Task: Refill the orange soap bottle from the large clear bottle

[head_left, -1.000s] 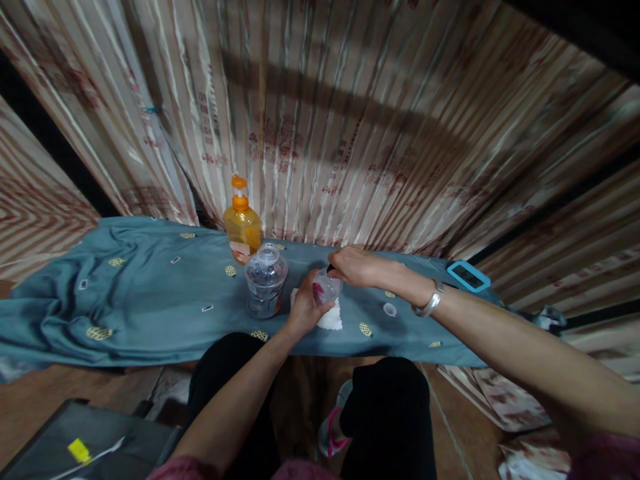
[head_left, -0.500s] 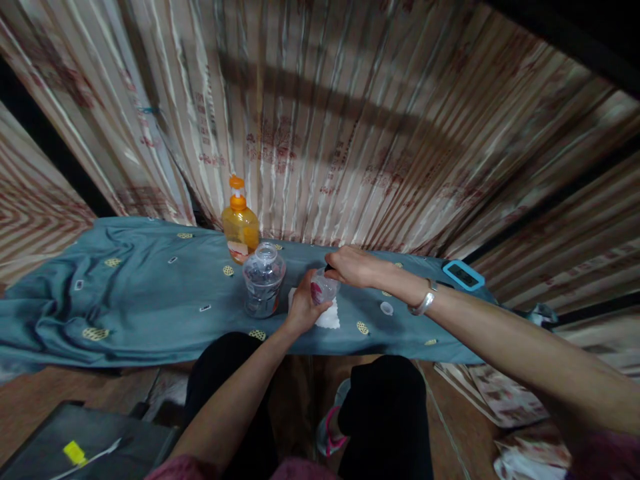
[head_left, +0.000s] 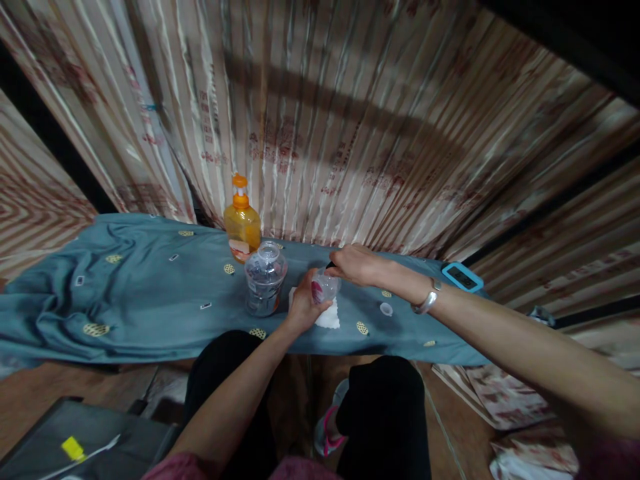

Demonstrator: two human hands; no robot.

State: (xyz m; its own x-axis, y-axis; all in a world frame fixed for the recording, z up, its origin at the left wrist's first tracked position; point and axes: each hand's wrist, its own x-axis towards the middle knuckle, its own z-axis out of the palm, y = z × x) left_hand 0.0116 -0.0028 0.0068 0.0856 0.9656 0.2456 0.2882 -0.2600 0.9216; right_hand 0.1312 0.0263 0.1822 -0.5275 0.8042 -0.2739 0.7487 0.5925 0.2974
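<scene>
Blue-grey cloth (head_left: 140, 300) draped over the table, patterned with small yellow motifs. Orange pump bottle (head_left: 242, 223) upright at the far edge; just in front of it a clear plastic jar (head_left: 265, 280), upright. Left hand (head_left: 301, 308) wrapped around a small clear bottle (head_left: 325, 288) with a pink mark, held above a white tissue (head_left: 330, 317) on the cloth. Right hand (head_left: 356, 265) sits over the bottle's top, fingers pinching something dark, too small to identify. Small white cap (head_left: 386, 309) lies on the cloth right of the tissue; silver bracelet (head_left: 426, 301) on right wrist; blue-rimmed device (head_left: 463, 277) at far right
</scene>
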